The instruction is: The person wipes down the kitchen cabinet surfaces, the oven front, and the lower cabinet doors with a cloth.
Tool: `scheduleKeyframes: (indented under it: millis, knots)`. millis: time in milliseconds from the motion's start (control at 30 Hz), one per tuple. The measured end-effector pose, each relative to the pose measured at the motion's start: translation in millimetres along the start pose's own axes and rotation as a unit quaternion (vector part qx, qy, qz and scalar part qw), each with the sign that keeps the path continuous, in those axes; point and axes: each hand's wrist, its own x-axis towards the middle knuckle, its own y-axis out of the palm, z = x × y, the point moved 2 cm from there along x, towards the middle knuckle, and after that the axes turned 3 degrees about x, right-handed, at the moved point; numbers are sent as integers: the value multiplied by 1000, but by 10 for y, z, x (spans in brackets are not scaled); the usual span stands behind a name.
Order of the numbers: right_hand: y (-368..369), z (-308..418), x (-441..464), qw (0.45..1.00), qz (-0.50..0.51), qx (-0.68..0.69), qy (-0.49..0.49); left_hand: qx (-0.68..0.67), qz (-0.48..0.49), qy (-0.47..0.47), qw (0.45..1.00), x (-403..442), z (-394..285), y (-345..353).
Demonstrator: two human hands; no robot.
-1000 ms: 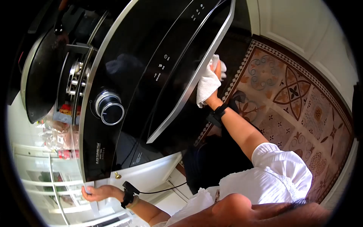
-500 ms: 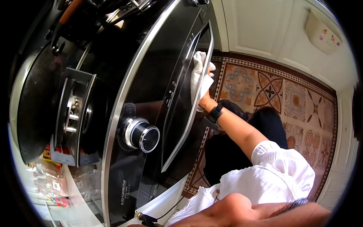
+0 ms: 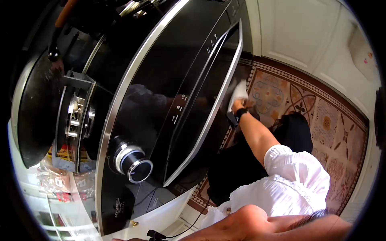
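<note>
My right hand (image 3: 238, 103), with a black watch (image 3: 241, 113) on its wrist, is closed on a white cloth (image 3: 240, 91). Motion smears the cloth and the fingers. The hand is low, at the front of a black glass-fronted appliance (image 3: 146, 106), just beyond its long metal-edged handle (image 3: 209, 118). From this angle I cannot tell whether the cloth touches the appliance. A silver-and-black knob (image 3: 136, 166) sticks out of the panel's nearer end. My left hand is out of view.
A dark wok (image 3: 36, 116) stands on the cooktop beside a metal burner frame (image 3: 76, 120). A brown-handled utensil (image 3: 64, 16) lies beyond. Plastic-wrapped packages (image 3: 58, 180) sit lower left. White cabinet doors (image 3: 299, 32) border the patterned tile floor (image 3: 267, 92). A thin cable (image 3: 197, 220) hangs near the bottom.
My right hand and the cloth have come away from the handle and moved down and outward, toward the floor side. The camera view has shifted slightly.
</note>
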Motion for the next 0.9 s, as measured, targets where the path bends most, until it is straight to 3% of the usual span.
scheduleKeyframes:
  millis: [67,133,200,267,333,400,467,533,600,633,667,700,833,900]
  knots:
    - [-201,-570,-62,992,-19,9,123,-57,-21,56,997,-50,-425,-107]
    - [-311,-890,-121,979,-32,22,199,-82,-42,212,973,-60,-472,-68]
    - [-266,-818,-60,976,-36,40,212,-42,-5,208,977,116,-969,-169]
    - [-113,-466,112,986,-28,59,155,-11,31,201,979,306,-1563,-171]
    - [181,132,197,997,-14,66,37,-44,101,178,978,377,-1778,28]
    - [460,829,50,989,6,21,-148,-100,156,135,973,339,-2025,215]
    - [689,1345,-380,935,26,-98,-340,-77,125,113,983,345,-2134,291]
    - [832,1521,-706,870,58,-189,-451,-87,141,103,981,323,-2055,316]
    - [825,1277,-438,911,258,68,-314,-96,143,101,980,295,-2023,335]
    - [753,1440,-258,802,213,-79,-552,-110,132,103,980,277,-1986,359]
    - [662,1589,-95,638,71,-169,-748,-121,120,106,980,259,-1998,368]
    - [619,1625,196,776,229,-180,-560,-138,112,84,981,247,-2051,365]
    - [511,1272,1018,900,117,-133,-398,-178,114,40,977,279,-2215,347]
    - [369,700,1432,966,69,-89,-233,-222,107,8,969,233,-2190,412]
